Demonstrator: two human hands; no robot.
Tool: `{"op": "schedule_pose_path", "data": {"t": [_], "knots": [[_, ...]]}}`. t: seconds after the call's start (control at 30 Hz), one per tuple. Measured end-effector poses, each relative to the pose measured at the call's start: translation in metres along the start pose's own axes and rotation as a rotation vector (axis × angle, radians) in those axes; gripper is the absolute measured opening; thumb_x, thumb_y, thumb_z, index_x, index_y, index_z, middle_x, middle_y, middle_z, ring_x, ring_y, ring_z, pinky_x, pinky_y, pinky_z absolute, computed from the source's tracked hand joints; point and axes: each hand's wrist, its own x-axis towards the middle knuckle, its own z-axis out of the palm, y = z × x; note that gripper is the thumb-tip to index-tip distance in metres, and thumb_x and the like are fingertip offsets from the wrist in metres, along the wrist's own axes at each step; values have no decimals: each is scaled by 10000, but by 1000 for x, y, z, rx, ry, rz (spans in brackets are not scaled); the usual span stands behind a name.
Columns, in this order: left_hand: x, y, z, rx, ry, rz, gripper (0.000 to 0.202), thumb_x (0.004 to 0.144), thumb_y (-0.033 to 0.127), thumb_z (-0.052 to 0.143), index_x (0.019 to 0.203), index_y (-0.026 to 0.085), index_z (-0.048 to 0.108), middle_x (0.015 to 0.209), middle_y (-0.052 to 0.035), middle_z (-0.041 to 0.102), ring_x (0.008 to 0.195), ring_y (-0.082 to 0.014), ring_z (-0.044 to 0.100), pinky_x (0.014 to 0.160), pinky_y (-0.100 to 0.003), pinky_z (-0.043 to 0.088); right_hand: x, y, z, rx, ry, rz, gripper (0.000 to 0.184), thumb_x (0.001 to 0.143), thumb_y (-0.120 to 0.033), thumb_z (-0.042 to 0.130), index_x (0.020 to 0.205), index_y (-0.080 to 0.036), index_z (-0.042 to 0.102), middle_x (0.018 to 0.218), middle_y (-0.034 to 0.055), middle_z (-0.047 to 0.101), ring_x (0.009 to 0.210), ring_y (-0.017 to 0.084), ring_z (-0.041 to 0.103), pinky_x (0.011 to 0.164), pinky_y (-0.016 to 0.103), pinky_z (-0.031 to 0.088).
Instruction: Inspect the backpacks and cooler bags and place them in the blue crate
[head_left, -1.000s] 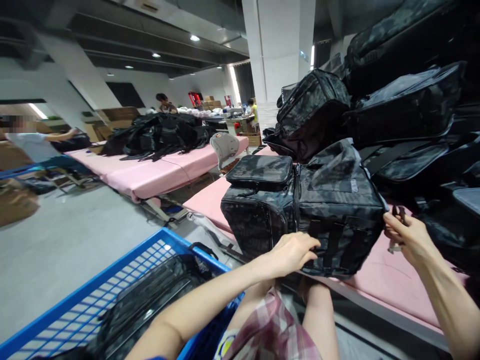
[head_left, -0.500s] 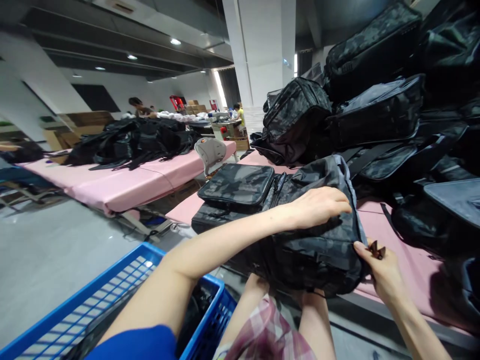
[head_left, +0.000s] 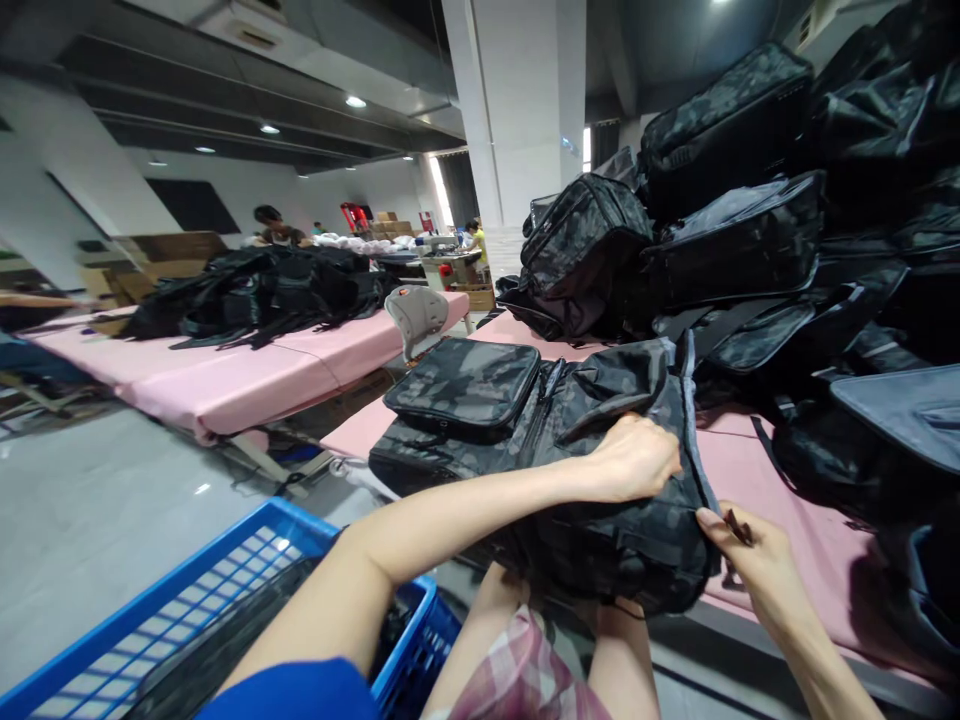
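A black and grey camouflage backpack (head_left: 622, 540) lies across the pink table edge and over my lap, its grey-lined opening to the right. My left hand (head_left: 637, 458) is closed in a fist on its upper panel, seemingly gripping the fabric; the fingertips are hidden. At the opening's lower right corner, my right hand (head_left: 754, 550) pinches the rim between thumb and fingers. A small dark brown pointed object (head_left: 739, 527) sticks out of that same hand, too little of it showing to name. The backpack's front pocket (head_left: 465, 385) lies flat at the left.
A blue plastic basket (head_left: 247, 545) with dark items stands at my left. Camouflage bags (head_left: 727, 130) are heaped high on the right of the pink table (head_left: 739, 450). Another pink table (head_left: 247, 385) bears black bags (head_left: 277, 290), with a grey chair (head_left: 416, 315) beside it. A person (head_left: 277, 228) is behind.
My left hand has curled from loosely bent fingers into a fist and sits lower on the panel. The fabric near it is more bunched. My right hand stays at the rim.
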Motion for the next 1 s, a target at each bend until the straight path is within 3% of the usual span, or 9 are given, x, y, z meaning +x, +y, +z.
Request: {"op": "schedule_pose_path", "data": {"t": [0.07,0.17,0.27,0.33,0.4,0.57,0.77,1.0], "knots": [[-9,-4,-7,-206,122,-113,194,848,176,449,774,141,625,846,-57,662,814,-168,581,768,-269,425,5,-2,-8,-106,71,-144,407,611,-555,678,767,-183,625,592,-2,546,494,130,497,374,223,369],[-20,-7,-10,-425,263,-297,192,854,185,436,739,151,587,814,-21,640,759,-132,569,712,-225,420,13,-13,-15,-390,228,-451,540,665,-522,672,1101,-213,590,899,48,666,720,181,615,531,246,448],[-23,-3,-7,-505,254,-357,186,842,190,454,700,150,568,737,-3,613,689,-120,541,687,-219,410,16,-34,-13,-701,341,-778,293,821,-430,569,1016,-216,614,917,42,674,733,156,618,602,247,421],[-23,0,-7,-509,252,-359,188,841,185,453,691,148,560,724,-2,601,680,-119,527,693,-222,405,16,-47,-7,-833,382,-966,186,853,-351,552,929,-203,635,867,31,676,733,145,616,637,250,401],[-22,3,-8,-506,262,-355,191,842,180,447,688,146,554,725,-5,595,683,-119,522,701,-225,403,16,-56,-2,-903,375,-1065,148,847,-312,570,894,-194,645,828,21,674,733,141,612,652,253,389],[-24,3,-9,-500,251,-347,186,838,176,439,710,146,570,744,-15,601,693,-125,527,702,-229,412,16,-56,3,-901,343,-1049,162,858,-310,552,854,-192,663,769,15,668,700,132,608,639,256,386],[-25,6,-7,-480,228,-347,185,834,172,431,730,147,582,776,-24,616,721,-136,544,711,-237,423,17,-51,-1,-731,268,-861,256,878,-409,494,827,-224,664,817,8,687,639,129,617,560,244,408],[-25,6,-6,-479,241,-342,187,830,167,431,705,150,569,756,-19,606,713,-133,540,691,-231,407,18,-53,1,-835,323,-997,201,871,-359,530,836,-210,661,779,-9,675,645,113,608,564,235,380]]}}
